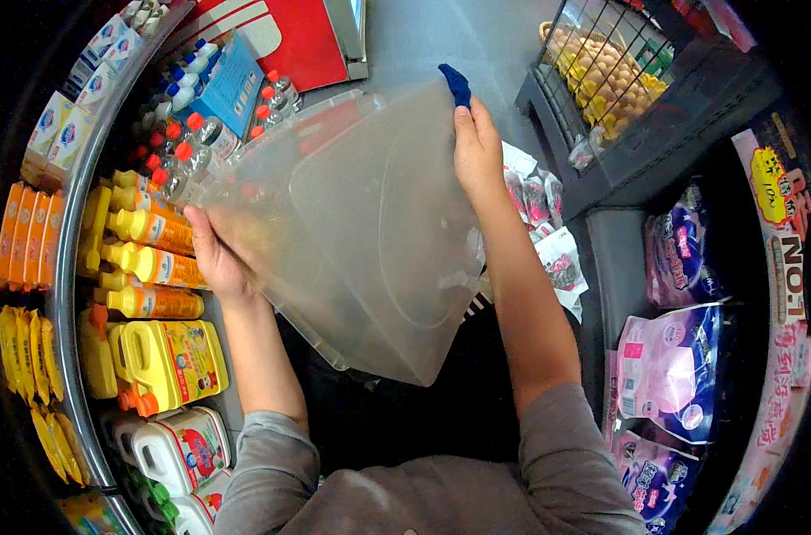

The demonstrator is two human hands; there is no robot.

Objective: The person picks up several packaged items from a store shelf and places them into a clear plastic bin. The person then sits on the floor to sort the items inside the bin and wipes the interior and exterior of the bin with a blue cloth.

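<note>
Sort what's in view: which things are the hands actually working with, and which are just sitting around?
In hand:
- translucent plastic bin, tilted, gripped by left hand
- blue cloth under right hand at the bin's upper edge

Lying about:
- yellow detergent bottles on shelf
- white jugs
- wire basket
- pink refill pouches

Both hands grip a large translucent plastic storage bin (pixel 370 232): left hand (pixel 216 254) at its side, right hand (pixel 477 147) pressing a blue cloth (pixel 456 85) on its upper corner.
</note>
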